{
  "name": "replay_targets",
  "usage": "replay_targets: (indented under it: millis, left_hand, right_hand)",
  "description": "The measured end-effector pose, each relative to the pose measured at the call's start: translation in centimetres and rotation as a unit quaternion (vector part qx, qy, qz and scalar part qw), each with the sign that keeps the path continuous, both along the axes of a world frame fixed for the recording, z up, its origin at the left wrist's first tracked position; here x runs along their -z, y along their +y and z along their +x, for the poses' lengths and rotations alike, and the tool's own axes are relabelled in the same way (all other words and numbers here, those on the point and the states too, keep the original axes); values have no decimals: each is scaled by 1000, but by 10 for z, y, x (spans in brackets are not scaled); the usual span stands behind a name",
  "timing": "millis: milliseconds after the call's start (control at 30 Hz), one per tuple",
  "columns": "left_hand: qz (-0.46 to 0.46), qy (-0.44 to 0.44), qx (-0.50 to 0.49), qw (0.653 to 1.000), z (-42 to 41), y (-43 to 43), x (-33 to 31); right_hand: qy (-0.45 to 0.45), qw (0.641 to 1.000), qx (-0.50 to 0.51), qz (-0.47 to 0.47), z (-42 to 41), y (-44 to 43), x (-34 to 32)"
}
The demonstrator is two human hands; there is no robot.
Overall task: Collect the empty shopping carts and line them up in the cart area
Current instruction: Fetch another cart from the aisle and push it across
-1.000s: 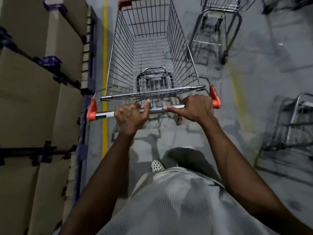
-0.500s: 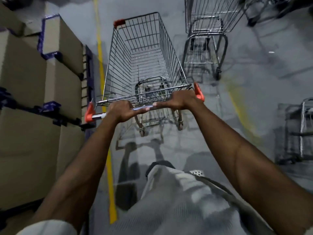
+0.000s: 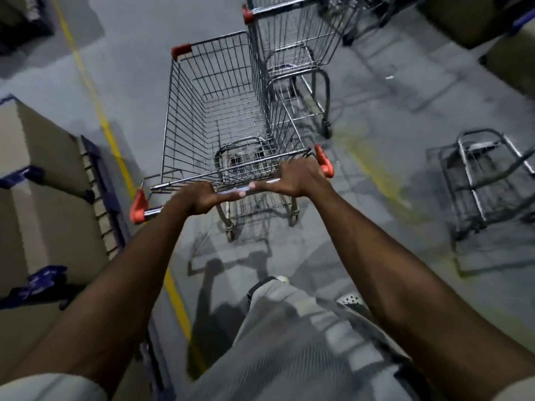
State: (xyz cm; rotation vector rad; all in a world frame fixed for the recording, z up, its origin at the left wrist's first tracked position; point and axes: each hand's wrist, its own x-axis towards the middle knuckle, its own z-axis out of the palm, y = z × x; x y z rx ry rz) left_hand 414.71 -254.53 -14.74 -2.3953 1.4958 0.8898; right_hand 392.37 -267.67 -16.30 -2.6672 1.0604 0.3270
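Shiny wire-metal cart (image 3: 214, 111), matt cardboard boxes (image 3: 43, 198)

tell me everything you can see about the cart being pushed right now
The cart is a silver wire-mesh basket on a metal frame, empty and upright on small wheels on the grey floor. Its bar handle has orange end caps, and an orange piece marks one front corner. The left hand and right hand both grip the handle. Its right side runs close beside another cart; whether they touch is unclear.

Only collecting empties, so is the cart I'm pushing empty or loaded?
Empty. The cart's wire basket holds nothing; grey floor shows through its mesh.
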Motion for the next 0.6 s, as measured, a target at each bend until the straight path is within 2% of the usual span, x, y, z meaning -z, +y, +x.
replay_targets:
  millis: [200, 400, 500, 600]
  left_hand:
    - [28, 75, -27, 996, -10, -16, -14]
    - [54, 121, -17, 991, -30, -18, -5]
    - [23, 84, 39, 995, -50, -12, 0]
    - [-27, 28, 44, 998, -76, -8, 6]
  right_hand:
    - [-27, 998, 22, -51, -4, -15, 6]
    - [-45, 988, 92, -113, -24, -13, 18]
    - [-53, 984, 111, -128, -40, -14, 24]
    - [-61, 981, 132, -132, -58, -17, 28]
